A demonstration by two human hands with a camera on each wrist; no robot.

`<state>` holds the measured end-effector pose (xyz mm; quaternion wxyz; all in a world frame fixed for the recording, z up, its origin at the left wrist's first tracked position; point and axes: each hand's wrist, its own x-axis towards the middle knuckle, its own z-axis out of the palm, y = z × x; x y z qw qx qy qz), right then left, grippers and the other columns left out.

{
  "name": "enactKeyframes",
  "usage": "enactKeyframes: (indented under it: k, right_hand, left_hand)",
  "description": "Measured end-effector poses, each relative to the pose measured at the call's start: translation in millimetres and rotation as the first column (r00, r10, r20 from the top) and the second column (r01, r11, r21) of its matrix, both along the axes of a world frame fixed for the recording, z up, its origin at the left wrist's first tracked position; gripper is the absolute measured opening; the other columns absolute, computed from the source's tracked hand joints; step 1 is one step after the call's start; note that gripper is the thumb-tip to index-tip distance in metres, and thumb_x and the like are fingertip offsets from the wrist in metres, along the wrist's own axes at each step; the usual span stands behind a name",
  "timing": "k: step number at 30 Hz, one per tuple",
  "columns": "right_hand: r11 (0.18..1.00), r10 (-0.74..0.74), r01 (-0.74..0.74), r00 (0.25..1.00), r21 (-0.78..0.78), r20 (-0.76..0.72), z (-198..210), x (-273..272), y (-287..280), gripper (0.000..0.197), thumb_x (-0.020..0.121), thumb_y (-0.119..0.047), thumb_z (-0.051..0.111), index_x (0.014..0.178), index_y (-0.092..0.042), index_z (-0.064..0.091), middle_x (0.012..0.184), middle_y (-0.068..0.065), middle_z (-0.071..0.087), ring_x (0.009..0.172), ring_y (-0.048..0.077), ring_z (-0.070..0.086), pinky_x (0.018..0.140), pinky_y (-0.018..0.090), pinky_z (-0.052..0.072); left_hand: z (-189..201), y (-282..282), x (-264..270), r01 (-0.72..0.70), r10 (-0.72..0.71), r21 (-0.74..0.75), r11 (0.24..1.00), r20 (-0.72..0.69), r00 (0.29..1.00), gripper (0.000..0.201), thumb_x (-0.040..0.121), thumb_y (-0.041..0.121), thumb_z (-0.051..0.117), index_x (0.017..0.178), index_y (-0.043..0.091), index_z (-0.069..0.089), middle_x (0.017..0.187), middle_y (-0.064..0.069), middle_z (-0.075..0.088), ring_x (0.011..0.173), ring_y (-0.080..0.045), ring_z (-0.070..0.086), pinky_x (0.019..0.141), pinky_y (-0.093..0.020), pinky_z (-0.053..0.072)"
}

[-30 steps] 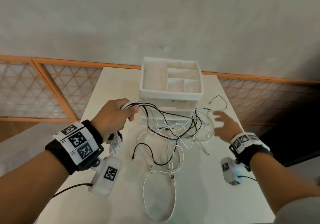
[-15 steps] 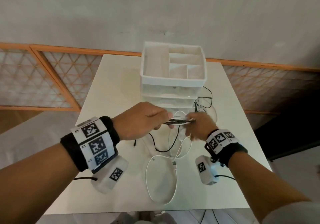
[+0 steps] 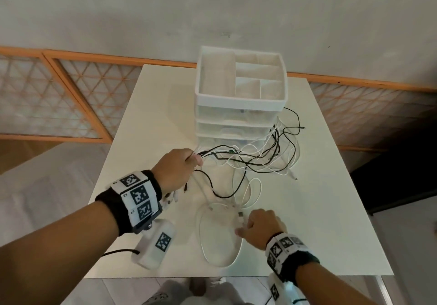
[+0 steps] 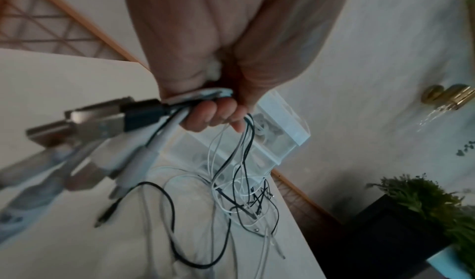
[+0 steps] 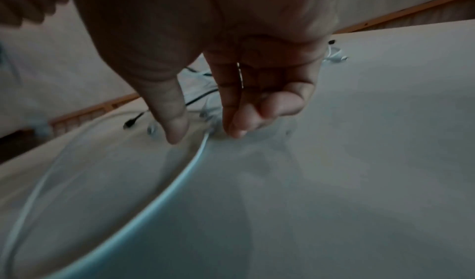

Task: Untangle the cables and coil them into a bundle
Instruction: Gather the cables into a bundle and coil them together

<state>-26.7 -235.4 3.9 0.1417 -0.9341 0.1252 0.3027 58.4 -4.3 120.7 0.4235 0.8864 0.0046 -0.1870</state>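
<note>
A bunch of black and white cables (image 3: pixel 255 160) is gripped in the left hand (image 3: pixel 176 171), fist closed around them, with the USB plugs (image 4: pixel 97 125) sticking out the back of the fist. From the fist the strands are strung out toward a messy tangle lying on the white counter (image 3: pixel 331 210), right in front of and beside the white drawer organizer (image 3: pixel 241 106), with one black loop drooped down onto the counter. A separate white cable loop (image 3: pixel 220 238) is laid flat near the front edge. The right hand (image 3: pixel 260 228) is lowered over that loop, thumb and fingers (image 5: pixel 231 108) spread a bit on either side of the cable end; nothing is actually pinched, so it's open, fingertips just at the counter.
</note>
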Motion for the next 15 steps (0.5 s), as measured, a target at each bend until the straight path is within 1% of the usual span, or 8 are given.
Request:
enactKeyframes:
  k: [2,3,6,8,10,12,14,15]
  right_hand:
    - [1.0,-0.024,0.024,0.999,0.001,0.021,-5.5,-2.1,7.5,0.03,0.071,-0.049,0.061,0.084,-0.021,0.066,0.09,0.0,0.068,0.086,0.024,0.066,0.073,0.029,0.052]
    - [0.999,-0.031,0.031,0.999,-0.007,0.034,-6.9,-2.4,9.1,0.025,0.072,-0.043,0.059,0.082,-0.021,0.066,0.089,0.0,0.068,0.085,0.025,0.066,0.072,0.029,0.052]
    - [0.997,-0.052,0.055,0.996,-0.046,0.077,-9.0,-0.5,2.6,0.027,0.074,-0.042,0.059,0.091,-0.022,0.069,0.098,0.002,0.068,0.093,0.028,0.067,0.08,0.031,0.054]
    - [0.988,-0.151,0.153,0.976,-0.001,0.159,-4.1,5.5,-9.5,0.025,0.077,-0.041,0.06,0.09,-0.021,0.068,0.099,0.006,0.069,0.097,0.032,0.066,0.081,0.032,0.052]
    - [0.938,-0.341,0.309,0.898,0.154,0.276,6.3,19.4,-30.9,0.018,0.08,-0.036,0.063,0.077,-0.019,0.06,0.089,0.009,0.071,0.092,0.034,0.067,0.077,0.031,0.049]
    - [0.878,-0.471,0.367,0.782,0.308,0.41,28.0,36.0,-52.4,0.014,0.084,-0.028,0.064,0.075,-0.02,0.058,0.077,0.006,0.073,0.083,0.034,0.07,0.078,0.033,0.051]
    - [0.859,-0.497,0.287,0.669,0.424,0.554,61.2,49.2,-61.8,0.008,0.089,-0.026,0.063,0.082,-0.023,0.064,0.07,-0.001,0.07,0.071,0.028,0.07,0.076,0.035,0.054]
    - [0.856,-0.487,0.204,0.627,0.475,0.608,78.6,53.7,-60.9,0.009,0.091,-0.025,0.063,0.083,-0.025,0.067,0.07,-0.006,0.068,0.067,0.021,0.067,0.072,0.032,0.053]
  left_hand:
    - [4.8,-4.4,0.0,-0.035,0.031,-0.12,0.992,-0.03,0.999,0.033,0.099,0.023,0.051,0.096,-0.009,0.061,0.066,-0.005,0.041,0.059,-0.02,0.036,0.06,-0.031,0.03]
    - [6.8,-6.5,0.8,-0.058,0.049,-0.178,0.982,-0.059,0.997,0.033,0.098,0.021,0.052,0.098,-0.012,0.058,0.066,-0.005,0.039,0.06,-0.02,0.035,0.058,-0.031,0.029]
    - [13.4,-9.6,2.1,-0.102,0.074,-0.265,0.959,-0.116,0.991,0.025,0.101,0.019,0.049,0.096,-0.002,0.06,0.065,-0.005,0.04,0.056,-0.018,0.037,0.052,-0.027,0.032]
    - [14.7,-7.7,3.3,-0.111,0.082,-0.291,0.95,-0.107,0.991,0.022,0.101,0.018,0.048,0.09,0.003,0.061,0.061,-0.004,0.044,0.056,-0.021,0.042,0.051,-0.028,0.036]
    - [16.9,-3.9,5.7,-0.135,0.106,-0.332,0.934,-0.104,0.989,0.022,0.101,0.016,0.049,0.086,0.003,0.06,0.059,-0.004,0.049,0.056,-0.024,0.046,0.051,-0.029,0.038]
    - [20.8,-1.2,7.6,-0.148,0.115,-0.386,0.91,-0.109,0.987,0.022,0.102,0.012,0.048,0.086,0.002,0.058,0.062,-0.006,0.054,0.053,-0.022,0.051,0.047,-0.028,0.042]
    - [27.7,-2.3,8.6,-0.142,0.104,-0.436,0.888,-0.111,0.988,0.02,0.102,0.01,0.048,0.088,0.001,0.057,0.068,-0.008,0.06,0.053,-0.019,0.057,0.047,-0.026,0.048]
    - [31.3,-4.0,9.2,-0.139,0.099,-0.462,0.876,-0.112,0.989,0.018,0.102,0.01,0.049,0.089,0.0,0.057,0.071,-0.01,0.063,0.055,-0.019,0.06,0.049,-0.026,0.051]
